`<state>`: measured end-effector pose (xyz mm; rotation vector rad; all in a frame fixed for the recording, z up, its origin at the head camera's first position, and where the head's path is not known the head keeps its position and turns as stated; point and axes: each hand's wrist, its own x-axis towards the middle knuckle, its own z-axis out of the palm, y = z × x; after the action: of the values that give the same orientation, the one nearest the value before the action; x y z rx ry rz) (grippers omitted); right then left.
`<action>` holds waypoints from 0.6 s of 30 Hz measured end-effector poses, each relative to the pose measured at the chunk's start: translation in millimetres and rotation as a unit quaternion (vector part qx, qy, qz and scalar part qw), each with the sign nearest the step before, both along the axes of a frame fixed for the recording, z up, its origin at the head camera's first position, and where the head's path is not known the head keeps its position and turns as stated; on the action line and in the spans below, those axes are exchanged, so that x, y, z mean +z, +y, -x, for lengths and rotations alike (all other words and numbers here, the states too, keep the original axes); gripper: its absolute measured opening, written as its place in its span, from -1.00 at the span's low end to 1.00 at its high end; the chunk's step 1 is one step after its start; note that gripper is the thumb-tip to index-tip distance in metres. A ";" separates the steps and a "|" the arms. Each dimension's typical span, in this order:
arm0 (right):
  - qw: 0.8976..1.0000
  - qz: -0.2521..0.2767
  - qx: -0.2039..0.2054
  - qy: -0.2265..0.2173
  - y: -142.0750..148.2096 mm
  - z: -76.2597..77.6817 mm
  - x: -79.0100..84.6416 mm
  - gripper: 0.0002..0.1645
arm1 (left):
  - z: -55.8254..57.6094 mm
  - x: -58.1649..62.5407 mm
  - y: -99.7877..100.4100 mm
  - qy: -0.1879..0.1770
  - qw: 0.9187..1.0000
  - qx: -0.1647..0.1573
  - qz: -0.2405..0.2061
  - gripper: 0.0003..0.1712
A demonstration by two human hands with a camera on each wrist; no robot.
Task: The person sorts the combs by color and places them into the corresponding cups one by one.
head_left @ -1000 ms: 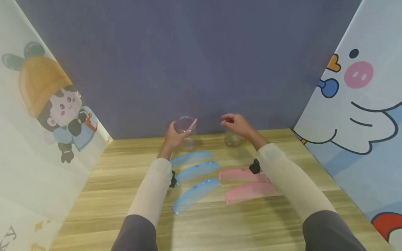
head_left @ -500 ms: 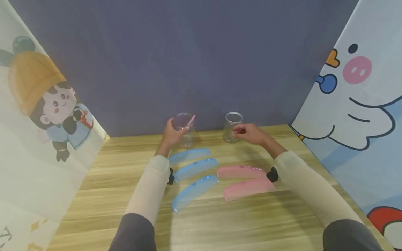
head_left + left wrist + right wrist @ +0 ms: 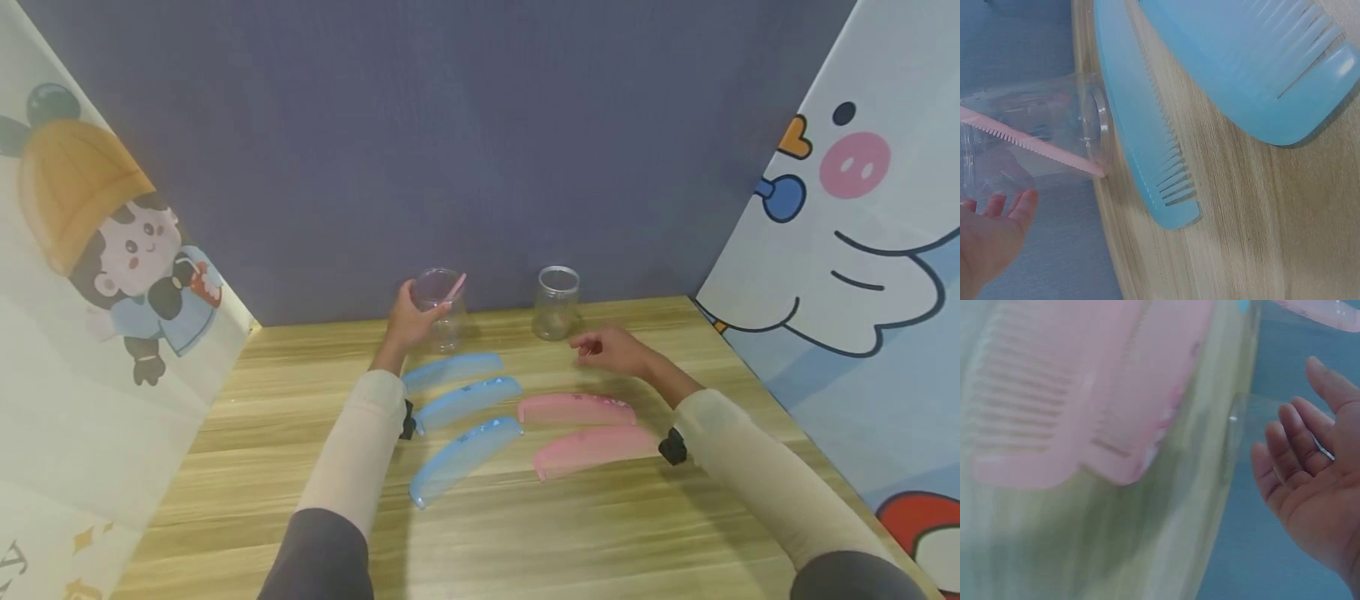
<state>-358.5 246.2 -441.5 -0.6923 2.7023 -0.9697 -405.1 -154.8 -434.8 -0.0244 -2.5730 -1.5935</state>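
Note:
At the back of the table, my left hand (image 3: 412, 323) grips a clear jar (image 3: 450, 336), thumb in front. One pink comb (image 3: 1035, 145) leans inside that jar, its upper end (image 3: 457, 287) at the rim. My right hand (image 3: 617, 350) is held above the table with loosely bent fingers and nothing in them. A second clear jar (image 3: 556, 315) stands upright just beyond its fingertips, apart from them. Nearer me lie two pink combs, the upper one (image 3: 576, 409) and the lower one (image 3: 592, 450). Three blue combs, including the nearest (image 3: 465, 461), lie to their left.
The wood-grain table (image 3: 300, 467) ends at a dark grey-blue back panel (image 3: 480, 150) just behind the jars. Cartoon-printed side panels stand left (image 3: 45, 333) and right (image 3: 885, 267). Black wrist cameras sit close over the combs.
My right hand has moved from above the right jar, down past its side and toward me, uncovering the jar. The left hand stays at its jar. The combs on the table have not moved.

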 end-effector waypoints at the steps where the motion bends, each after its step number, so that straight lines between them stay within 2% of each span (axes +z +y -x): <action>1: 1.000 -0.007 0.002 -0.004 2.7 -1.6 -3.1 -0.49 | 0.0 0.1 -0.2 0.000 1.000 0.000 -0.001 0.17; 10: 0.997 -0.063 0.002 -0.040 19.0 -18.2 -20.9 -0.58 | -0.2 1.6 -0.8 -0.011 1.000 0.004 0.007 0.19; 18: 0.995 -0.096 0.025 -0.014 29.7 -25.7 -30.9 -0.72 | -2.0 3.4 0.2 -0.013 1.000 0.005 0.010 0.18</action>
<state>-332.8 276.0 -472.4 -0.6974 2.6939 -0.6905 -403.1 -154.6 -431.3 0.0070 -2.6049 -1.5754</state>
